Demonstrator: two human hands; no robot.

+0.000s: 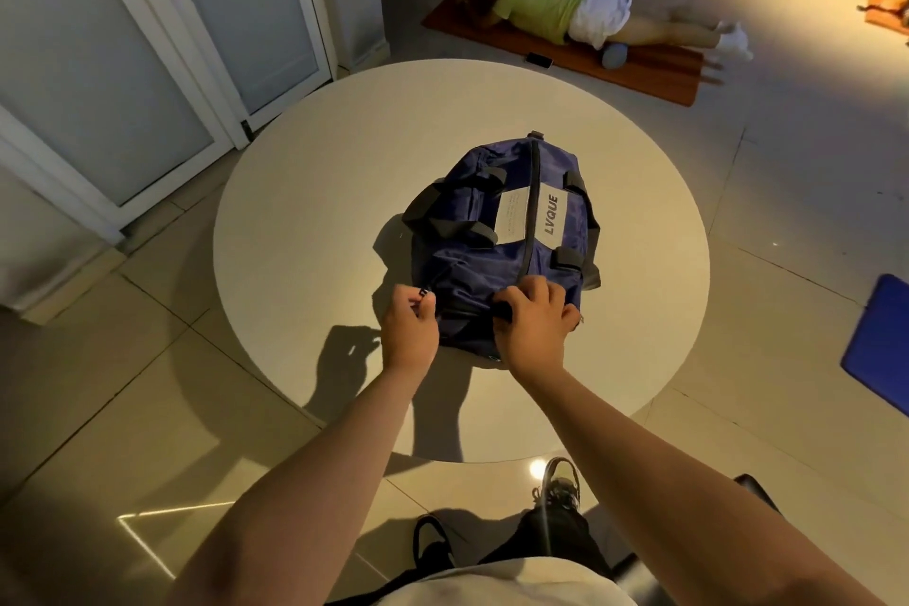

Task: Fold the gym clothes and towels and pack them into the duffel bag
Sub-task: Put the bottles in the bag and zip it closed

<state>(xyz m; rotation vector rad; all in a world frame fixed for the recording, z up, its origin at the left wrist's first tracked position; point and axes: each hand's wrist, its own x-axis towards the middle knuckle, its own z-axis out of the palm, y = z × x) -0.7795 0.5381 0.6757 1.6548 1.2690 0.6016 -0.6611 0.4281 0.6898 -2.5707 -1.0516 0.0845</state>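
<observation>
Beyond the round beige table [305, 192], a person in a green top [541, 0] lies on an orange floor mat [654, 74], and a blue mat [880, 344] lies on the tiles to the right. The navy fabric duffel bag [472, 221] sits mid-table. Both arms reach forward: the left hand [410, 325] pinches a small black pull [423, 293] at the bag's near end, and the right hand [533, 320] clutches the fabric beside it with curled fingers

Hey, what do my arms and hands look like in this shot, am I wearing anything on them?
Both forearms are bare as far as the frame shows: no sleeves, watch or bands. The left hand and right hand wear no gloves, and no rings show from this side. A pale top shows at the bottom edge.
</observation>
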